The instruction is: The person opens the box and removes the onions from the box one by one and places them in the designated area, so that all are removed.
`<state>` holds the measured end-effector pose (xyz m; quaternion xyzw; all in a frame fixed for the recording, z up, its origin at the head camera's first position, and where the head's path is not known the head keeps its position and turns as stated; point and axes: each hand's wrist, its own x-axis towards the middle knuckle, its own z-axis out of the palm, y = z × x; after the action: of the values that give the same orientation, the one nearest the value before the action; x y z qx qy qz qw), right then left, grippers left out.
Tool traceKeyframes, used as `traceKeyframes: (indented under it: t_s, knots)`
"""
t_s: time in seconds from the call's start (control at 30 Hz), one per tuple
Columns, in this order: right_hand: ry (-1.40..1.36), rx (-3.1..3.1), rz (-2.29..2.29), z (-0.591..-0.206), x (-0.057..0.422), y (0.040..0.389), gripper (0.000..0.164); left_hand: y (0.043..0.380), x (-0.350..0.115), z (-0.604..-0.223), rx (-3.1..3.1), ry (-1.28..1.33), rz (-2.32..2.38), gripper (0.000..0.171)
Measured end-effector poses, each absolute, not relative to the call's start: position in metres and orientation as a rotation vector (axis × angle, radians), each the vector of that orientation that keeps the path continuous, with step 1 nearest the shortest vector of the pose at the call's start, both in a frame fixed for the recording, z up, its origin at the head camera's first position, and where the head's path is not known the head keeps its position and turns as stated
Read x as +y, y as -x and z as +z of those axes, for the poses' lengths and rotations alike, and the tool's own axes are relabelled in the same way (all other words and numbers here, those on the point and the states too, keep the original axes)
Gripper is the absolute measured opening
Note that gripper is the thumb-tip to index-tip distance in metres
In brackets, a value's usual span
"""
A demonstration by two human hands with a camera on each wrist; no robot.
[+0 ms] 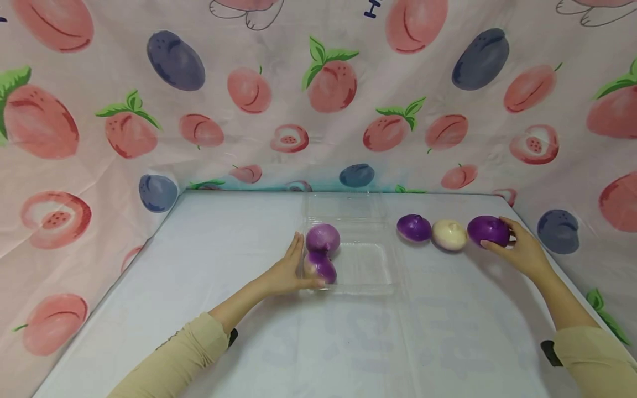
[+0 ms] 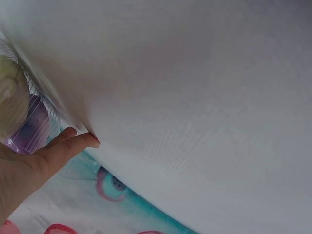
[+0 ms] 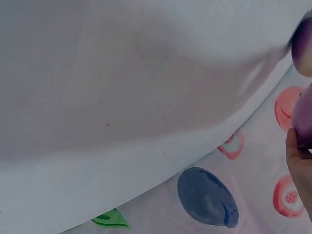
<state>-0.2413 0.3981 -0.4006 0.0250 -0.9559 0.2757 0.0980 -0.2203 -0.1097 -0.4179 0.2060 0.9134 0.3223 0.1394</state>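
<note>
A clear plastic box (image 1: 365, 265) lies open on the table, with two purple onions inside along its left side: one behind (image 1: 323, 237), one in front (image 1: 322, 268). My left hand (image 1: 286, 273) rests against the box's left wall, fingers straight, the thumb reaching along the front edge. In the left wrist view, its straight fingers (image 2: 73, 145) lie beside the clear wall. Over on the right, my right hand (image 1: 522, 251) grips a dark purple onion (image 1: 485, 230) between thumb and fingers. Part of this onion (image 3: 304, 119) shows at the right wrist view's edge.
The box's clear lid (image 1: 343, 206) is folded back behind it. Between the box and my right hand sit a purple onion (image 1: 414, 228) and a pale white onion (image 1: 449, 235). Fruit-printed cloth (image 1: 288, 72) stands behind and beside the white table (image 1: 224, 342).
</note>
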Motion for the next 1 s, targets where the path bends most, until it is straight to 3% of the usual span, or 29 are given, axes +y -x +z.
traceKeyframes:
  t_s: [1.0]
  knots:
    - [0.077, -3.1, 0.68, -0.403, 0.405, 0.271, 0.086, 0.222, -0.111, -0.421, 2.642, -0.597, 0.912, 0.127]
